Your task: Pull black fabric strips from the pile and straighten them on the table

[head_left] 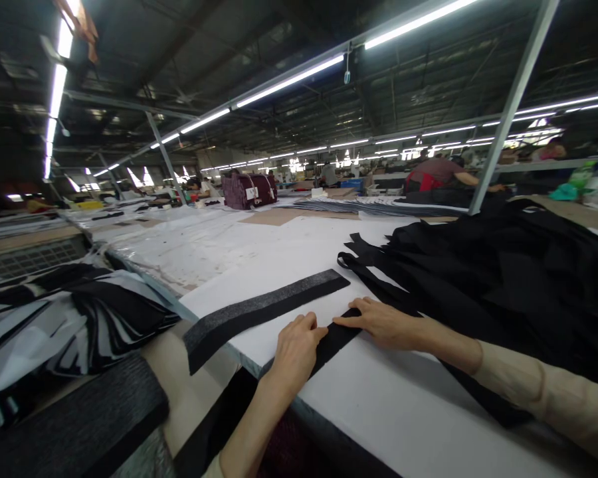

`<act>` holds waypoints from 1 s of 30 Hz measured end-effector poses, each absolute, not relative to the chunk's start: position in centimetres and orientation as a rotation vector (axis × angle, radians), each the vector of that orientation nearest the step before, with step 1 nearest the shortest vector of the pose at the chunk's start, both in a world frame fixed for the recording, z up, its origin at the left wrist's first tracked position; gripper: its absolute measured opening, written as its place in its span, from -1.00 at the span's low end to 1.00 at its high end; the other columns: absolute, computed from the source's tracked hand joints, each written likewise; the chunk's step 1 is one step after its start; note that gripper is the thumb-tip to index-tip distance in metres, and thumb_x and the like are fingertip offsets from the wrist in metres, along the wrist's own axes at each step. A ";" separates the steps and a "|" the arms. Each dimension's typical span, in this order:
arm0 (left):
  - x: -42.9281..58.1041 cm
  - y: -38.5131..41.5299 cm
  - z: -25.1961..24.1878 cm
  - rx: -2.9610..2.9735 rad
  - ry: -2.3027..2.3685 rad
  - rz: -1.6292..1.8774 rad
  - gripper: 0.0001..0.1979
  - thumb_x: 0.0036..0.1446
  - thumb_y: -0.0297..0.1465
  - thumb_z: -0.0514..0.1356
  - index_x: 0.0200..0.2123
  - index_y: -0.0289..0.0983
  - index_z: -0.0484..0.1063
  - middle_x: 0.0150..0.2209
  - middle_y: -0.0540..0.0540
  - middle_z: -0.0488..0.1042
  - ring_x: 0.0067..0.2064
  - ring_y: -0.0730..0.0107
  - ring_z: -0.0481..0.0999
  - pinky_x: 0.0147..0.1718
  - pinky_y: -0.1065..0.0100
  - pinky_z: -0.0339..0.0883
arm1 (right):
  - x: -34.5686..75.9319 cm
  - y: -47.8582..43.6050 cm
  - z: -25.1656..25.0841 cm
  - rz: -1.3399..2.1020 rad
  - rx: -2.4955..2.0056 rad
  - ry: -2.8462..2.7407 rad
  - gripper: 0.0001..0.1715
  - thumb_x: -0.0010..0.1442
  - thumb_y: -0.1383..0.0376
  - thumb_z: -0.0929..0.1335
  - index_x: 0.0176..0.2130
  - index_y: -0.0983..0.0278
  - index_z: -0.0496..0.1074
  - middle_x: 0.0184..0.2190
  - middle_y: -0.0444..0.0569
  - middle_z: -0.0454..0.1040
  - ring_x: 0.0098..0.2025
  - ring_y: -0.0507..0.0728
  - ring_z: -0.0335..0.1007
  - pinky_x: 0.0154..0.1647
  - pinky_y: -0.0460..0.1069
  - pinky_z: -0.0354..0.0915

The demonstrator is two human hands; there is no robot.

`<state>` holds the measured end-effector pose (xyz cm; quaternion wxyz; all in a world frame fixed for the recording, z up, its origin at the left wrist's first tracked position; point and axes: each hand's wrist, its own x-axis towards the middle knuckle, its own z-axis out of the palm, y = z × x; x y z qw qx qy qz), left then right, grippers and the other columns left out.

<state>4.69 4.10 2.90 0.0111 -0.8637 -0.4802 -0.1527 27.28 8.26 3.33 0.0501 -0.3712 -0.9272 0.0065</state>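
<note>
A black fabric strip [335,342] lies at the near edge of the white-covered table, under both my hands. My left hand [295,350] is closed, its fingers curled and pinching the strip near the table edge. My right hand [385,323] grips the strip's far end with thumb and index finger, the other fingers bent. The two hands are close but apart. Beyond them lies another strip, grey and black [274,307], with its left end hanging over the edge. What sits beneath my left palm is hidden.
A large heap of black fabric strips [508,265] covers the right side of the table [219,249]. At left are stacked black and white pieces [99,318] and a dark grey stack [80,411]. A metal post [513,106] rises behind the heap. A co-worker [436,176] bends over farther back.
</note>
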 end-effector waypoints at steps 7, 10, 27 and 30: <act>0.1 1.5 2.9 -2.782 -1.741 -0.843 -0.73 0.17 -0.48 0.02 -0.21 -0.12 0.49 -0.36 0.01 0.38 -0.31 0.45 0.40 -0.34 0.46 0.20 | 26.6 7.9 3.2 0.026 -1.086 -2.853 -0.24 0.04 0.56 0.20 0.18 0.08 0.18 -0.19 0.10 0.32 -0.21 0.17 0.27 -0.10 0.09 0.19; -0.7 0.9 2.2 -2.730 -1.702 -0.870 -0.71 0.21 -0.45 0.00 -0.21 -0.12 0.50 -0.35 -0.01 0.39 -0.31 0.44 0.39 -0.35 0.45 0.20 | 25.8 7.7 4.1 0.041 -1.085 -2.905 -0.33 0.12 0.48 0.20 0.19 0.12 0.16 -0.23 0.11 0.32 -0.24 0.17 0.30 -0.13 0.09 0.21; 2.9 4.1 2.5 -2.648 -1.512 -0.475 -0.66 0.23 -0.49 -0.08 -0.14 -0.13 0.45 -0.28 -0.04 0.37 -0.29 0.41 0.41 -0.36 0.43 0.24 | 26.7 9.5 4.1 0.134 -1.487 -2.835 -0.47 0.29 0.01 0.04 0.19 0.00 0.12 0.23 0.15 0.02 0.25 0.49 -0.22 0.03 0.50 -0.11; 5.8 6.2 3.2 -2.662 -1.512 -0.392 -0.69 0.20 -0.51 -0.07 -0.21 -0.21 0.46 -0.28 -0.07 0.37 -0.28 0.37 0.43 -0.35 0.40 0.26 | 27.8 11.4 4.2 -0.271 -1.335 -2.785 -0.57 0.23 0.19 0.21 0.09 0.04 0.30 0.27 0.02 -0.06 0.28 0.46 -0.38 0.12 0.47 -0.34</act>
